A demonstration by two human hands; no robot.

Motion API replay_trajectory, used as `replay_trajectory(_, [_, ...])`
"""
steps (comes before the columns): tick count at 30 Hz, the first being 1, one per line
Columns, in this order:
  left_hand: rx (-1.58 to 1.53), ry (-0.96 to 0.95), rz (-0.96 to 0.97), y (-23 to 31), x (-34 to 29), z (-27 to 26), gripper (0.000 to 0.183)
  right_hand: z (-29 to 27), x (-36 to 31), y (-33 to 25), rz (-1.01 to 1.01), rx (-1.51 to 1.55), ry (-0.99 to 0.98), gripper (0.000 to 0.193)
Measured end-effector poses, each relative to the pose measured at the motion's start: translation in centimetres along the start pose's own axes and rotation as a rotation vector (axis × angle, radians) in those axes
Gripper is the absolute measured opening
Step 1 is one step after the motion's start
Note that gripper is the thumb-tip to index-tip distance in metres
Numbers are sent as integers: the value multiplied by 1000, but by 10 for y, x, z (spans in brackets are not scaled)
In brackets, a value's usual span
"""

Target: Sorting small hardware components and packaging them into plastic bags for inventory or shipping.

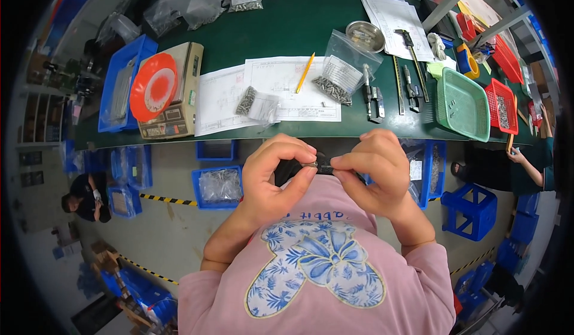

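We hold our hands up close to each other, over our pink shirt and just on the near side of the green counter. Our left hand has its fingers pinching a small metal piece. Just right of it, our right hand has its fingertips pressed together; we can't tell what is between them. Far of our hands, a yellow pencil and a little bag lie on white papers. A scale sits left, a green basket right.
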State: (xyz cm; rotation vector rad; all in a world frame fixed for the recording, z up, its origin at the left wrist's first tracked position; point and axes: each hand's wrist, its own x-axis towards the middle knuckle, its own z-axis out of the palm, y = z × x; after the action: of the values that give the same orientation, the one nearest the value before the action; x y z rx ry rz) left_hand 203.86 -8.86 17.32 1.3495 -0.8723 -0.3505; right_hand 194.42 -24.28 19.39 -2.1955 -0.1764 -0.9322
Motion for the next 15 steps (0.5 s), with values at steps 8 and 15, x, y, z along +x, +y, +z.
replay_trajectory(8, [66,-23,5,1,0,-6,16,4,4,1,-24,-28,-68,19])
replay_trajectory(15, [347,-31,107,4,5,-8,16,3,7,3,-56,-156,-155,14])
